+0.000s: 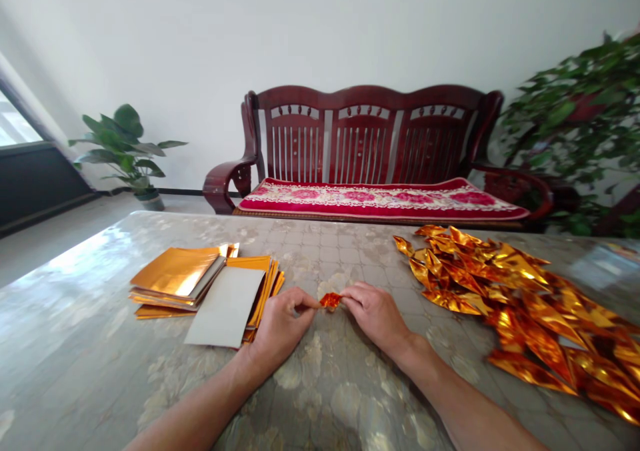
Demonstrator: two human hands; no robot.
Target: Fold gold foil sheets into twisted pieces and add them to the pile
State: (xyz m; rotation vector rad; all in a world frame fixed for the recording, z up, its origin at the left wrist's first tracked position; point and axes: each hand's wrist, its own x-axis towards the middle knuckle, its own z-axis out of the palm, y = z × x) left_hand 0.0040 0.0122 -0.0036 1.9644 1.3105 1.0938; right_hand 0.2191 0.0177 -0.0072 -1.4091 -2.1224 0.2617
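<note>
My left hand [283, 324] and my right hand [374, 312] meet at the middle of the table, both pinching one small folded piece of gold foil paper [331, 299] between their fingertips. It shows orange-gold and crumpled between the two hands, just above the tabletop. To the left of my left hand lies a stack of flat gold foil sheets [180, 274], one sheet turned white side up [227, 307]. To the right of my right hand spreads a heap of folded gold foil pieces [515, 291].
The table [320, 384] has a glossy patterned top. Behind it stands a dark red wooden bench [370, 137] with a red floral cushion. A potted plant [127, 147] is on the floor at left, and a leafy plant [575, 117] at right.
</note>
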